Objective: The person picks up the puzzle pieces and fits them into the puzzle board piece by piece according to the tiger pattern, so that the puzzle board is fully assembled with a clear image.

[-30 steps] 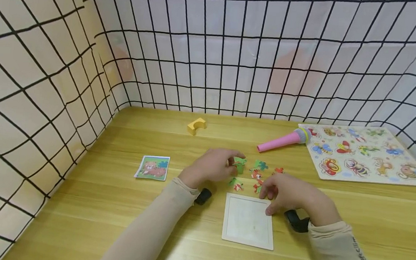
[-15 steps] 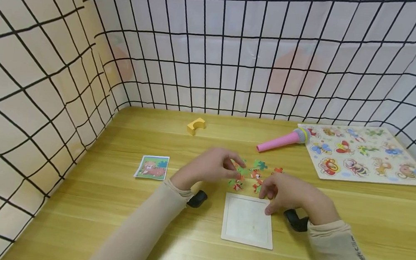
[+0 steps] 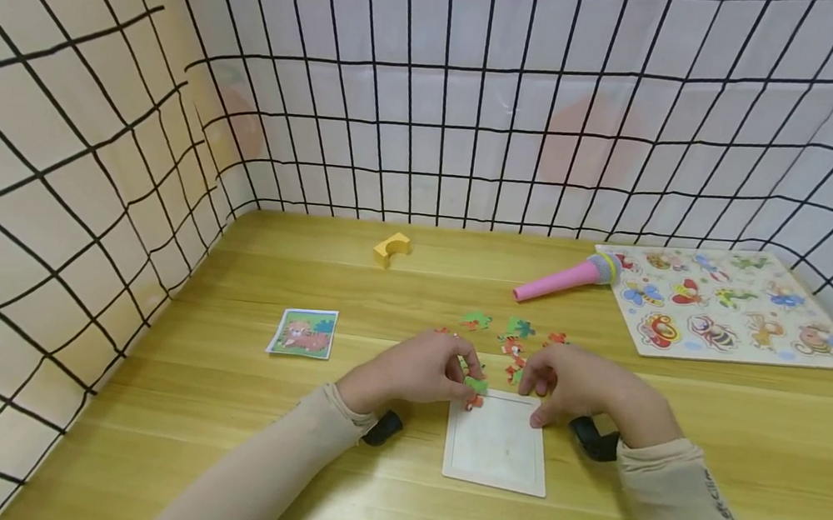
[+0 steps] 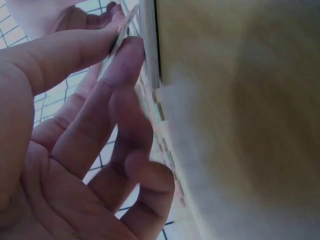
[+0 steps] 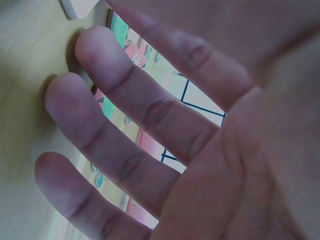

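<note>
Between thumb and forefinger my left hand (image 3: 421, 367) pinches a green and orange jigsaw piece (image 3: 475, 385), over the upper left corner of a pale square puzzle tray (image 3: 496, 448). Seen edge-on in the left wrist view, the thin piece (image 4: 120, 42) sits between the fingertips. My right hand (image 3: 596, 386) rests at the tray's upper right, thumb by its right edge, fingers bent loosely and holding nothing. Beyond the tray lie several loose jigsaw pieces (image 3: 512, 347), green, red and orange, some partly hidden behind both hands.
A picture card (image 3: 302, 333) of an animal lies at the left. Toward the back are a yellow arch block (image 3: 391, 250) and a pink toy microphone (image 3: 563, 280). An insect picture board (image 3: 736, 307) occupies the right rear. Black netting (image 3: 440, 128) surrounds the wooden table.
My left hand has come back from the loose pieces toward me with a jigsaw piece pinched in it, and is now over the tray's corner. My right hand has stayed put.
</note>
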A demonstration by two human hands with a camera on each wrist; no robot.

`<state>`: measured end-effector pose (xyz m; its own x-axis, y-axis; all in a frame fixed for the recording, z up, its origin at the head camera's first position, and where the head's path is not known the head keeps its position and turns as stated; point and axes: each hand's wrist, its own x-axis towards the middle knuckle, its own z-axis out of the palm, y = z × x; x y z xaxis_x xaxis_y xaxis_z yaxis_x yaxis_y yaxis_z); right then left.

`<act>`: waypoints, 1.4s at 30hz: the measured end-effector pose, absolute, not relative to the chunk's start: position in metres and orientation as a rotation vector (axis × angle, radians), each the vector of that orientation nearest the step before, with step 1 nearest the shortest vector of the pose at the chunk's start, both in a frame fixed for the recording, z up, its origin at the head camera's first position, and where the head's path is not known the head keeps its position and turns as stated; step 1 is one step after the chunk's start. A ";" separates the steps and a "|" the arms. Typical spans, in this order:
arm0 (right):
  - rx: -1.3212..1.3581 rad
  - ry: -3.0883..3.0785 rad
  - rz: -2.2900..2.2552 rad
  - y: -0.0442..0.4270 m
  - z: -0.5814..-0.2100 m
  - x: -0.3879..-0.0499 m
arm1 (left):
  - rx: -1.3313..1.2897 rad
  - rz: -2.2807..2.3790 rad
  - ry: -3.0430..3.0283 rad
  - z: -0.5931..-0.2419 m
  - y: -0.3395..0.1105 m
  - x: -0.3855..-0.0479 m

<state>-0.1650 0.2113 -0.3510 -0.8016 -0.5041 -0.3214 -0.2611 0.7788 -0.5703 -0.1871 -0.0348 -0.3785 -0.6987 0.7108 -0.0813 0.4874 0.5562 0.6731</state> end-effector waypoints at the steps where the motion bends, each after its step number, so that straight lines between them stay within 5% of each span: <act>1: -0.575 2.505 -0.711 0.212 -0.351 -0.165 | 0.990 0.881 2.460 -0.379 -0.034 -0.187; 22: -0.537 2.493 -0.721 0.211 -0.357 -0.167 | 1.371 0.532 2.506 -0.373 -0.040 -0.185; 42: -0.592 2.485 -0.746 0.210 -0.356 -0.165 | 1.441 0.466 2.408 -0.372 -0.042 -0.185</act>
